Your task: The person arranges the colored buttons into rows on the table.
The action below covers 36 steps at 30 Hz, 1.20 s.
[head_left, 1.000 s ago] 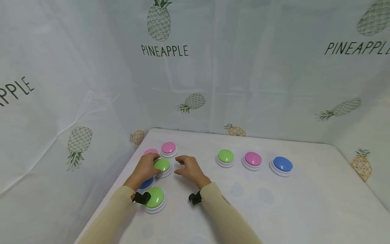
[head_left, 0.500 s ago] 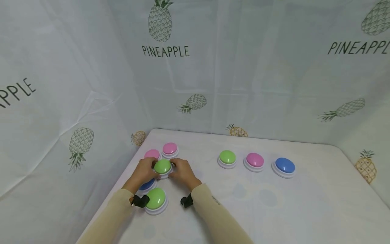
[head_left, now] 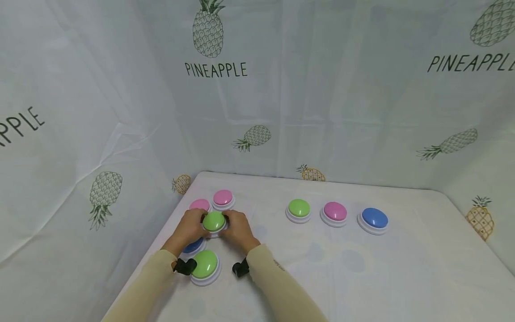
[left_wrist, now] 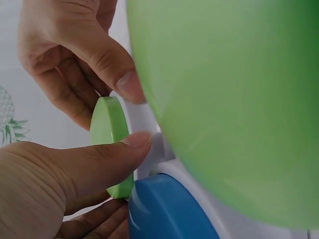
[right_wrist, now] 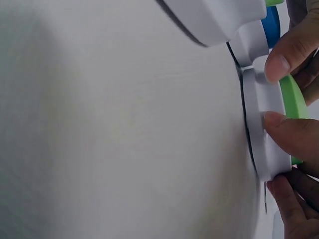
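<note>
A green push button (head_left: 214, 221) with a white base sits on the white tabletop, gripped at its sides by both hands. My left hand (head_left: 189, 227) holds its left side, and my right hand (head_left: 239, 230) holds the right. In the left wrist view, both thumbs press the white base below the green dome (left_wrist: 105, 124). The right wrist view shows the white base (right_wrist: 259, 124) low over the cloth, fingers curled around it. Beside the left wrist is a blue push button (head_left: 194, 245), partly hidden by that hand. A larger-looking green push button (head_left: 205, 264) stands nearer.
Two pink push buttons, a left one (head_left: 200, 205) and a right one (head_left: 223, 197), stand just behind the held one. Farther right is a row: a green button (head_left: 299, 208), a pink button (head_left: 335, 211) and a blue button (head_left: 374, 218). A pineapple-print curtain (head_left: 342, 98) encloses the table.
My right hand has moved left onto the green push button and now grips its right side. My left hand has stayed at the left side. The buttons show no clear shift.
</note>
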{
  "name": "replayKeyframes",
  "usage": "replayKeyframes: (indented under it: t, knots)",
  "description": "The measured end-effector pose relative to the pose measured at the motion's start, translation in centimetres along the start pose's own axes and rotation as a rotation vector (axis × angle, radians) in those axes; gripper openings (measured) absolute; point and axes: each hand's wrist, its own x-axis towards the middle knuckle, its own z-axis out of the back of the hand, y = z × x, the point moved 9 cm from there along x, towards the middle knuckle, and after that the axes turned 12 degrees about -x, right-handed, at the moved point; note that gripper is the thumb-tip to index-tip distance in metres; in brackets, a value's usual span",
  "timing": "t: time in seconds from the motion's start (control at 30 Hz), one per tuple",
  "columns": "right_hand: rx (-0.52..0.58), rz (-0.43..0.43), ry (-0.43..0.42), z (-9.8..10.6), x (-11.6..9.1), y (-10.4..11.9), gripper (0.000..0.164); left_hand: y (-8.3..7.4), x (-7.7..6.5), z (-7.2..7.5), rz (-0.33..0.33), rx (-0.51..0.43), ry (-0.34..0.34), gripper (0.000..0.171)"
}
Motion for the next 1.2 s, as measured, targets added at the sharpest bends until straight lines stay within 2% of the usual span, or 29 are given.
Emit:
replayKeyframes:
  t: [0.27,0.43,0.7,0.97,1.2]
  knots:
    - [-0.006,-0.045,-0.030,1.6,-0.1,-0.3,0.063,-1.6,0.8,-0.1,-0.042,0.005,0.000,0.045]
    - [-0.015,-0.069,-0.042,3.0,-0.6,-0.8,0.063,-3.3,1.2,0.3,-0.079,-0.014,0.002,0.043]
    - [0.052,-0.056,-0.078,5.4,-0.9,-2.1,0.061,-5.1,1.5,0.1,-0.091,-0.019,0.010,0.059]
    - [0.100,-0.097,-0.071,7.6,-1.5,-3.9,0.062,-7.6,1.9,-0.6,-0.160,-0.114,0.002,0.056]
    - [0.050,-0.121,-0.084,8.9,-1.8,-5.1,0.062,-9.0,2.7,-1.7,-0.159,-0.114,-0.001,0.060]
